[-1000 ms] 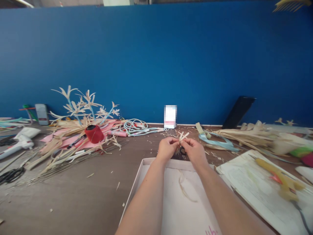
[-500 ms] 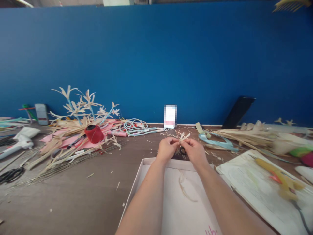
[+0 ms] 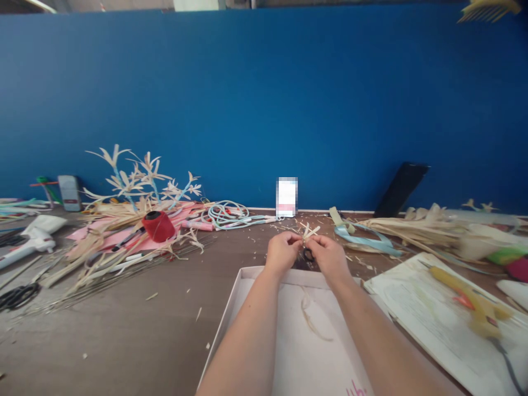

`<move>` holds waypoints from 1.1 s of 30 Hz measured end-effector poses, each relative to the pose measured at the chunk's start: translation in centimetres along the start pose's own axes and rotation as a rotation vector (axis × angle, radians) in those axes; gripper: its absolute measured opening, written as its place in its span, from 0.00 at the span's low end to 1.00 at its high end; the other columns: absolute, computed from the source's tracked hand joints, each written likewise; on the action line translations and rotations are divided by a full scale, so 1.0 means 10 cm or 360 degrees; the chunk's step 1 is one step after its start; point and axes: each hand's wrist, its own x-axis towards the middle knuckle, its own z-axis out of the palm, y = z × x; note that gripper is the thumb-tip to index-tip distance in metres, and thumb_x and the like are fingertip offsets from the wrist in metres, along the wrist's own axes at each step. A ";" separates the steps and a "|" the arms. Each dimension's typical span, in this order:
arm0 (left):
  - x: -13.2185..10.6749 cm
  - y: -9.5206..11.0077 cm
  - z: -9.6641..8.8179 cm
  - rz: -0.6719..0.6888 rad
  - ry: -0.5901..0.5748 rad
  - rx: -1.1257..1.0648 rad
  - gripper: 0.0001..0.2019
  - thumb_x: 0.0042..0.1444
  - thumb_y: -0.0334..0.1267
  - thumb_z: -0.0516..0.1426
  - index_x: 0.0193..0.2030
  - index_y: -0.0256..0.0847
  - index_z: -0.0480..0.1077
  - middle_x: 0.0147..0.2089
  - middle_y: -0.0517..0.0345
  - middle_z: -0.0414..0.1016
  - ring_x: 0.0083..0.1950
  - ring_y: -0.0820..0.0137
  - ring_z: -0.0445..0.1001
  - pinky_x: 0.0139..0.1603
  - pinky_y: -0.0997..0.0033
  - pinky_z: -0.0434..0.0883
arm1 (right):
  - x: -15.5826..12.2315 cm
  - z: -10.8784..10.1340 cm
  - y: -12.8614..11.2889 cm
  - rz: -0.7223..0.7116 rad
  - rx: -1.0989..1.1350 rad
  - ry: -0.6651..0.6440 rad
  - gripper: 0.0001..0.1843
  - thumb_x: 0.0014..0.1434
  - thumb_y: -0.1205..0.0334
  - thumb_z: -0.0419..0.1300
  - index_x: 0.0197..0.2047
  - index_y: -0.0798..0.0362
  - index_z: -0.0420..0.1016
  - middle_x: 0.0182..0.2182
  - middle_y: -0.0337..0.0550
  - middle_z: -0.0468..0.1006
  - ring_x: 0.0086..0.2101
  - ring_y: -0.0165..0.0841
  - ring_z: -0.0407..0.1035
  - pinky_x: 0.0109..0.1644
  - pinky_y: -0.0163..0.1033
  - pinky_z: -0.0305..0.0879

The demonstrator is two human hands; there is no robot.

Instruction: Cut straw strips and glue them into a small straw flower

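Both hands meet just past the far edge of a white box lid. My left hand is closed, its thumb and fingertips pinching the base of a small pale straw flower. From the other side, my right hand pinches the same flower. Its thin cream petals spread upward above the fingertips, while its lower part is hidden by the fingers. Under the hands shows a black ring-shaped handle, perhaps of scissors. A curled strip of dry fibre lies in the lid between my forearms.
On the left are finished straw flowers, a red thread spool, a white glue gun and black-handled scissors. A lit phone leans on the blue partition. A yellow glue gun rests on papers at right.
My hands keep their pinch on the straw flower at nearly the same spot. Its petals are turned very slightly; the view has shifted a little.
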 end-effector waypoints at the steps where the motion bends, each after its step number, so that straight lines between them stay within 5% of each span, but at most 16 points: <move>1: 0.00 0.00 0.00 -0.0007 0.0002 0.0002 0.07 0.46 0.37 0.56 0.31 0.39 0.73 0.29 0.58 0.75 0.30 0.73 0.70 0.33 0.76 0.66 | 0.00 0.00 0.00 -0.0005 0.0001 0.0000 0.17 0.43 0.50 0.58 0.27 0.57 0.76 0.15 0.36 0.67 0.17 0.27 0.57 0.22 0.32 0.53; 33: -0.12 0.13 0.07 0.0161 0.0197 0.0568 0.09 0.51 0.35 0.53 0.34 0.46 0.75 0.38 0.56 0.76 0.39 0.67 0.71 0.40 0.71 0.64 | 0.01 0.08 0.07 0.0139 0.0310 0.0066 0.14 0.41 0.53 0.60 0.23 0.57 0.73 0.13 0.36 0.64 0.16 0.25 0.54 0.17 0.31 0.49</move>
